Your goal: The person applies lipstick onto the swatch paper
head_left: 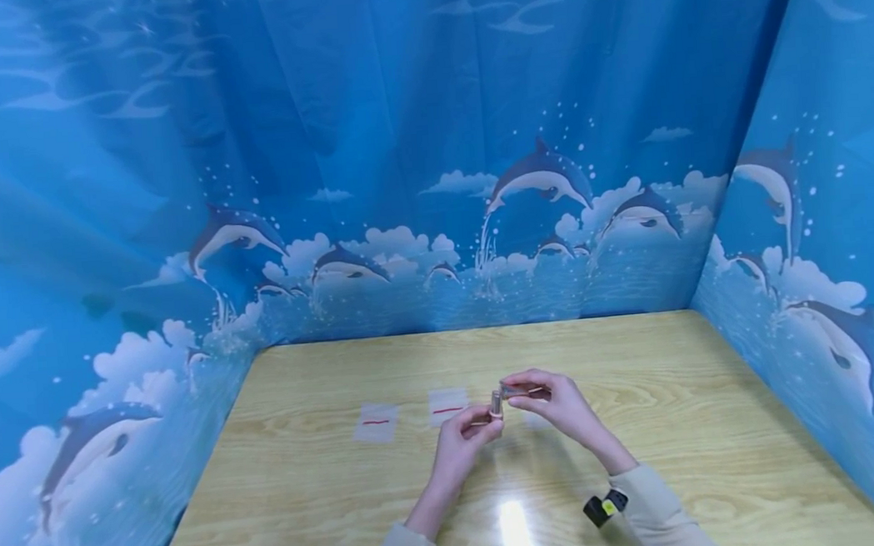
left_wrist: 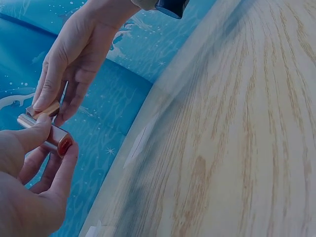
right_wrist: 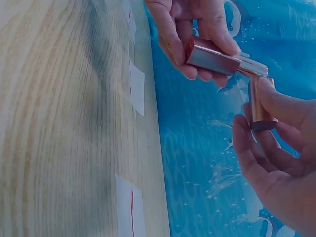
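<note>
My left hand point(head_left: 457, 449) holds a lipstick point(right_wrist: 212, 55) between thumb and fingers above the table. Its metallic, pinkish-copper base has a red end, and a shiny silver inner tube sticks out of the other end. In my right hand point(head_left: 561, 407) is the copper-coloured lipstick cap point(right_wrist: 261, 104), pinched between thumb and fingers. The cap's open end is close against the tip of the inner tube, at an angle to it; whether they touch I cannot tell. No lipstick bullet can be made out.
On the wooden table point(head_left: 307, 490) lie a left white paper slip point(head_left: 376, 433) and a middle white slip point(head_left: 447, 398), each with a red stroke. A third slip point(head_left: 534, 421) is partly behind my right hand. Blue dolphin-print curtains point(head_left: 371, 185) border the table.
</note>
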Available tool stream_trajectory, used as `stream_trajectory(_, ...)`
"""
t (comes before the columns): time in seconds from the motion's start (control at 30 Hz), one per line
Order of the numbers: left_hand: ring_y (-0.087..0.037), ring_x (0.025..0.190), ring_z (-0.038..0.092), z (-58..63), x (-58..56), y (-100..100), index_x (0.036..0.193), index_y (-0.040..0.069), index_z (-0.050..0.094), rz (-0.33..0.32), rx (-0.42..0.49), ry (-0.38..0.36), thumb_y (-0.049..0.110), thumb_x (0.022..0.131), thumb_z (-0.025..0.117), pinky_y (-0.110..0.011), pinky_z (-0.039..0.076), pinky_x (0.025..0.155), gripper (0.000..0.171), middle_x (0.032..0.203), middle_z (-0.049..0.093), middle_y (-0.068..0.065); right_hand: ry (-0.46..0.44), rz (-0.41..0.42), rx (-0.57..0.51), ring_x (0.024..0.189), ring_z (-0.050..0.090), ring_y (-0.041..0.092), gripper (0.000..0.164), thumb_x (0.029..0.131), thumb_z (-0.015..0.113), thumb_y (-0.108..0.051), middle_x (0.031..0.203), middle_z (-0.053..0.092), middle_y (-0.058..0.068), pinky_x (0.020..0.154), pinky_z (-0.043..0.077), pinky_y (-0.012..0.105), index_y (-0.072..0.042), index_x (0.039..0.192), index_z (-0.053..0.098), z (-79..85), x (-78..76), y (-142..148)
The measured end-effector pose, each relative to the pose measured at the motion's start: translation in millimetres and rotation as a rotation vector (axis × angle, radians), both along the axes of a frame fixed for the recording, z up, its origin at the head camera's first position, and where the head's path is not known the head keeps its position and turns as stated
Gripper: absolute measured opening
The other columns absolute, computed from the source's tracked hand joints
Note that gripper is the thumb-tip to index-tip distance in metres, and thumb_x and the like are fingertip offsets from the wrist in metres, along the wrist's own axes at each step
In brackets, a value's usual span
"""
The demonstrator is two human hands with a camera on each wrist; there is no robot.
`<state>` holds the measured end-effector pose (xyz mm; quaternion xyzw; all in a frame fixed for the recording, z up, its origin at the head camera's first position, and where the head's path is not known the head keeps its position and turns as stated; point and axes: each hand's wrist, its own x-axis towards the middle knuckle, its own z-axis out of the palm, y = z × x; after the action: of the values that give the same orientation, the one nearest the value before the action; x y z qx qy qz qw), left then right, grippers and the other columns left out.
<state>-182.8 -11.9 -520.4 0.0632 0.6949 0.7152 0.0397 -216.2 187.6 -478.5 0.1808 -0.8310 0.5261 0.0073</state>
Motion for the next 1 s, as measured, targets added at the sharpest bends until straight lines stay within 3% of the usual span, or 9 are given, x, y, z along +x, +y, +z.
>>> stream_trajectory(0.53,-0.025,0.096,0.072,-2.4,-0.5,1,0.116,0.000,0.072,-0.010,-0.032,0.019,0.011,0.093,0.074,-0.023,0.059,0.083,0.027,0.113,0.073,-0.016,-0.049,-0.045,-0.128,0.097,0.071,0.016,0.035,0.089,0.077,-0.010,0.108,0.073,0.013,0.087,0.060,0.024,-0.002,0.121,0.066,0.6,0.4,-4)
stream_trajectory(0.6,-0.026,0.096,0.072,-1.6,-0.9,1,0.116,-0.001,0.071,-0.010,-0.045,0.019,0.011,0.093,0.074,-0.022,0.059,0.082,0.027,0.113,0.072,-0.017,-0.059,-0.061,-0.119,0.097,0.071,0.017,0.035,0.089,0.077,-0.009,0.107,0.073,0.013,0.088,0.059,0.023,-0.001,0.122,0.066,10.2,5.8,-7)
stream_trajectory(0.73,-0.024,0.095,0.072,-1.1,-0.8,0,0.117,0.000,0.072,-0.013,-0.059,0.019,0.012,0.092,0.075,-0.022,0.059,0.081,0.028,0.112,0.073,-0.016,-0.069,-0.082,-0.104,0.097,0.070,0.019,0.035,0.091,0.076,-0.008,0.106,0.072,0.014,0.087,0.058,0.022,-0.001,0.124,0.066,13.3,7.9,-10)
stream_trajectory(1.0,-0.020,0.094,0.072,-2.3,0.2,0,0.116,0.001,0.072,-0.040,-0.045,0.001,0.015,0.091,0.077,-0.026,0.061,0.083,0.029,0.111,0.073,-0.015,-0.073,-0.026,-0.145,0.097,0.071,0.019,0.042,0.091,0.077,-0.019,0.109,0.072,0.012,0.087,0.059,0.024,-0.009,0.131,0.066,2.9,1.8,-10)
